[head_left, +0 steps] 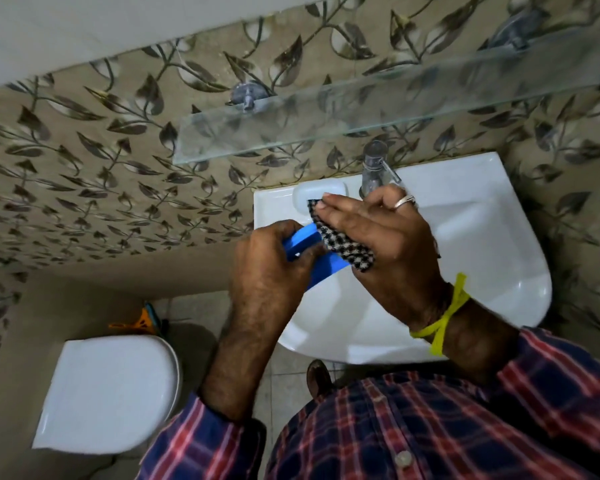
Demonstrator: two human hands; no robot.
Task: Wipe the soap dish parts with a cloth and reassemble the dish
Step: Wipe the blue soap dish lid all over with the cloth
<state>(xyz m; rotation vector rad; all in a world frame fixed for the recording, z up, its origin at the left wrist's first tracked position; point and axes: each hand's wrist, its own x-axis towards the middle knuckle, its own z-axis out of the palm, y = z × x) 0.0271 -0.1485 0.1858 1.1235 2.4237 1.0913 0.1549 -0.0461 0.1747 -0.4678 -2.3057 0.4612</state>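
One blue soap dish part [312,251] is held above the left side of the white washbasin [482,237]; whether it is a single piece or two nested pieces cannot be told. It is gripped by the left hand [271,268], whose fingers are curled round its near end. One black-and-white checked cloth [347,247] is laid over the part's right end and pressed down by the right hand [385,244], its fingers held straight and close together over the cloth. One ring is worn on that hand, and one yellow thread [444,320] is tied at the wrist. One tap [374,171] is seen at the basin's back edge, one glass shelf [361,109] on two wall brackets above it, and one closed toilet lid [108,393] at lower left.
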